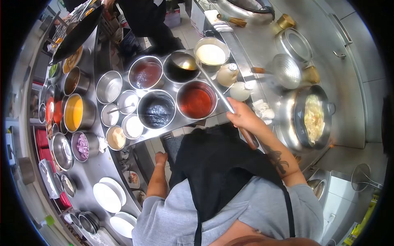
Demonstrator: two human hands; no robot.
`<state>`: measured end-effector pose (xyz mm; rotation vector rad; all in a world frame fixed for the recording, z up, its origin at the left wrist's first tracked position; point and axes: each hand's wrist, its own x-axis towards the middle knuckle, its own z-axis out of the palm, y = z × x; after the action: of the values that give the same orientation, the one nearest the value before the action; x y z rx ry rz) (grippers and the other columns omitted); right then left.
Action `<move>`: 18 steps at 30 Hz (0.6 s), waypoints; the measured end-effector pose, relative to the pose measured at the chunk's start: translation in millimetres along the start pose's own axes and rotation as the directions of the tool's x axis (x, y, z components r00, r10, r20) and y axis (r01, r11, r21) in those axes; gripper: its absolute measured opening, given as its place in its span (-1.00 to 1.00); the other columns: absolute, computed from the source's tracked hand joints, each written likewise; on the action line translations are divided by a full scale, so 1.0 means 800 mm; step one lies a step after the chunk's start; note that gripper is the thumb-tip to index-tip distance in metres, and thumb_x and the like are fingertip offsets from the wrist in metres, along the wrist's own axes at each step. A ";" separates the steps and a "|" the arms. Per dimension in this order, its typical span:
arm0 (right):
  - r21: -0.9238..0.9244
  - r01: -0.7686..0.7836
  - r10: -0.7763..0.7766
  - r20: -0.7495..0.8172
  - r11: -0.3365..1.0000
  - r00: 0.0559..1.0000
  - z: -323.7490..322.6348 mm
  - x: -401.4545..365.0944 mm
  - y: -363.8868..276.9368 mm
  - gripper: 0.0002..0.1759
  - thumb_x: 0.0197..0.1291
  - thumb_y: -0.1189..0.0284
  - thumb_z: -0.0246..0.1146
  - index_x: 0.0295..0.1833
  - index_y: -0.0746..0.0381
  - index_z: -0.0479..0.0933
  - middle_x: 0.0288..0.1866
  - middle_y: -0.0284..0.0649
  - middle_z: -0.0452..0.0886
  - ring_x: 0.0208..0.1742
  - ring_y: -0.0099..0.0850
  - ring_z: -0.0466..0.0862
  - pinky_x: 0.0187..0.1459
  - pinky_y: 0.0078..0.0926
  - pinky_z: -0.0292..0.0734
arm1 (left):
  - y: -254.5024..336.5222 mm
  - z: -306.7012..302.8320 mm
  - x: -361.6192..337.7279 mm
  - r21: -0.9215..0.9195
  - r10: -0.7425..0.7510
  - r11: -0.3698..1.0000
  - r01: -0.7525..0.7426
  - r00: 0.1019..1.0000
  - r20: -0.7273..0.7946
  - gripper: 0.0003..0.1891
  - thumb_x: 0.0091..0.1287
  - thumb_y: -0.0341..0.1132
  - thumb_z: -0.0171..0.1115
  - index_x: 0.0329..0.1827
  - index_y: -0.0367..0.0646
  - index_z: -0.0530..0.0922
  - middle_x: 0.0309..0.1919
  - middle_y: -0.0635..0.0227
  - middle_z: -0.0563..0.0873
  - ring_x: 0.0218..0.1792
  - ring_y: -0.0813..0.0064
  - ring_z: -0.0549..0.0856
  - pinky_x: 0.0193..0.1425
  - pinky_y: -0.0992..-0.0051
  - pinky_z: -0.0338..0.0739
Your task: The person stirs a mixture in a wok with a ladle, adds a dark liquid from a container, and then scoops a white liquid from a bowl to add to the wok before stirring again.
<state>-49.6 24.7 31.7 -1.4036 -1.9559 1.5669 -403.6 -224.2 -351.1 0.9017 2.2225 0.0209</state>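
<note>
My right hand (241, 112) is closed around the handle of a long metal ladle (215, 88) with a wooden end. The ladle's bowl hangs over a pot of dark sauce (180, 76), with some liquid showing in it. Red sauce (196, 100) fills the pot just in front, and a pot lined with black plastic (156, 110) stands to its left. Low beside the black apron hangs my left hand (161, 158), near the counter's front edge; its fingers are mostly hidden. At the right, a wok (301, 123) holds pale chopped cabbage-like vegetables (314, 119).
Two squeeze bottles (228, 74) stand right of the sauce pots. A perforated skimmer (286, 71) lies on the stove top. Bowls of seasonings (132, 126), sliced onion (83, 146) and white plates (107, 197) are at the left. Another person (145, 24) stands beyond the counter.
</note>
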 end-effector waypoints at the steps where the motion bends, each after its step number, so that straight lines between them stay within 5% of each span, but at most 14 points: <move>1: -0.018 -0.008 0.008 0.005 1.000 1.000 0.001 0.003 0.000 -0.34 0.20 0.51 0.12 0.43 0.43 0.17 -0.48 -0.30 0.48 -0.64 -0.58 0.48 -0.59 -0.59 0.40 | -0.012 0.009 0.014 0.053 0.107 0.993 -0.110 0.992 0.066 -0.72 0.01 -0.18 0.17 -0.53 -0.23 0.67 -0.36 0.00 0.73 -0.19 -0.03 0.71 -0.01 0.18 0.58; 3: -0.052 -0.024 0.025 0.013 0.998 1.000 0.004 0.009 0.001 -0.32 0.20 0.50 0.12 0.43 0.43 0.16 -0.48 -0.29 0.48 -0.63 -0.57 0.49 -0.58 -0.59 0.41 | -0.036 0.028 0.042 0.135 0.303 0.932 -0.335 0.929 0.213 -0.77 -0.01 -0.22 0.19 -0.51 -0.21 0.67 -0.36 0.04 0.73 -0.22 -0.02 0.71 -0.05 0.17 0.59; 6: 0.045 -0.143 0.139 0.070 0.989 0.988 0.007 0.017 -0.006 -0.40 0.20 0.50 0.12 0.37 0.43 0.24 -0.49 -0.31 0.47 -0.64 -0.59 0.47 -0.59 -0.61 0.40 | -0.060 0.070 0.076 -0.202 0.158 0.969 -0.143 0.986 0.059 -0.81 0.02 -0.27 0.20 -0.52 -0.19 0.67 -0.41 0.11 0.72 -0.29 0.04 0.72 -0.11 0.21 0.60; 7: 0.117 -0.173 0.163 0.085 0.978 0.983 0.007 0.021 -0.002 -0.44 0.20 0.52 0.11 0.33 0.42 0.27 -0.49 -0.32 0.46 -0.65 -0.60 0.46 -0.60 -0.62 0.39 | -0.051 0.057 0.072 0.037 0.301 0.951 -0.305 0.949 0.092 -0.83 0.03 -0.28 0.20 -0.52 -0.19 0.68 -0.41 0.13 0.72 -0.28 0.08 0.72 -0.12 0.22 0.61; 9: 0.257 -0.232 0.208 0.118 0.938 0.971 0.007 0.027 0.009 -0.51 0.19 0.54 0.10 0.26 0.40 0.34 -0.51 -0.35 0.44 -0.67 -0.62 0.43 -0.63 -0.65 0.37 | -0.030 0.029 0.067 0.462 0.521 0.676 -0.574 0.816 0.253 -0.85 0.04 -0.31 0.20 -0.53 -0.17 0.68 -0.40 0.16 0.73 -0.28 0.14 0.73 -0.12 0.26 0.62; 15: 0.525 -0.271 0.240 0.128 0.807 0.962 -0.004 0.012 -0.023 -0.66 0.14 0.59 0.06 0.06 0.39 0.43 -0.56 -0.37 0.41 -0.73 -0.63 0.41 -0.68 -0.68 0.34 | -0.017 0.013 0.077 0.148 0.291 0.929 -0.339 0.917 0.275 -0.82 0.09 -0.32 0.16 -0.55 -0.17 0.67 -0.42 0.12 0.72 -0.31 0.20 0.74 -0.15 0.26 0.63; 18: 0.533 -0.266 0.233 0.131 0.803 0.964 -0.014 0.002 -0.032 -0.65 0.14 0.60 0.06 0.08 0.38 0.43 -0.55 -0.36 0.41 -0.73 -0.62 0.41 -0.68 -0.67 0.33 | -0.026 0.014 0.086 0.427 0.541 0.672 -0.606 0.794 0.275 -0.79 0.11 -0.31 0.13 -0.55 -0.17 0.68 -0.44 0.11 0.73 -0.31 0.14 0.74 -0.14 0.23 0.62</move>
<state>-55.9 33.9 57.5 -1.4008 -1.2089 2.0893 -442.9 -200.1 -407.4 1.8225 1.7486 -0.3226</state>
